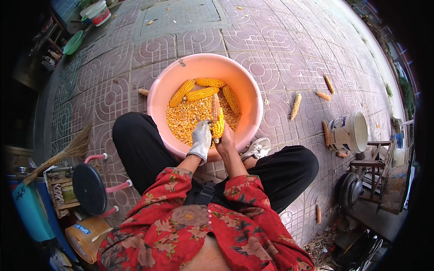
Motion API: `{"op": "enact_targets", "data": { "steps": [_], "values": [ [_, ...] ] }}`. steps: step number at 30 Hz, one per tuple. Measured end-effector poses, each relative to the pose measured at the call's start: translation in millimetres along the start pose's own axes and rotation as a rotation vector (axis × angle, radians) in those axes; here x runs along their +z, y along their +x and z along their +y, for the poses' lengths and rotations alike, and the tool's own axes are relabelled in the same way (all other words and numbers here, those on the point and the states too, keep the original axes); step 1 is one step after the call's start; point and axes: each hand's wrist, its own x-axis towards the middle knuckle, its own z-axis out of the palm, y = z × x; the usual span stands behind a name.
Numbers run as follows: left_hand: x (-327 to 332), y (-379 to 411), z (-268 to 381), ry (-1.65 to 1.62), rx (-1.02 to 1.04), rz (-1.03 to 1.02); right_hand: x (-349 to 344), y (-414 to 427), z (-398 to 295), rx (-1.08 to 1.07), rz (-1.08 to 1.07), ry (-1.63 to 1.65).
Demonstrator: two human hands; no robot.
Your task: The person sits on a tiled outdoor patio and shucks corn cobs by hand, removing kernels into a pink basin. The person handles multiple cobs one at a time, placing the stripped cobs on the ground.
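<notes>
In front of me stands a pink plastic tub (204,61), its bottom covered with loose yellow corn kernels (184,122). Above the kernels is a partly shelled ear of corn (217,125); its upper left side is bare cob and yellow kernels remain on its lower right. My right hand (226,137), ungloved, is closed around the lower end. My left hand (200,135), in a whitish work glove, grips the ear's left side, with its fingertips partly hidden. Several whole ears of corn (202,94) lie along the tub's far side.
Shelled cobs (295,106) lie on the paving tiles to the right, near a white bucket (349,132) on its side. A wooden chair (373,162) stands beyond. At left are a straw broom (73,147), a stool with a dark seat (89,189) and an orange container (86,238).
</notes>
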Motion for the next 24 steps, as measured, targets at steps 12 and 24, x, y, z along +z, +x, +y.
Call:
{"op": "enact_targets", "data": {
  "steps": [12,24],
  "values": [
    [11.9,-19.3,23.6,0.128,-0.042,-0.149,-5.4,6.9,9.6,-0.179,0.21,-0.385],
    [8.8,-17.3,33.1,-0.193,-0.082,-0.207,6.9,3.5,-8.7,-0.039,0.152,-0.069]
  ]
}}
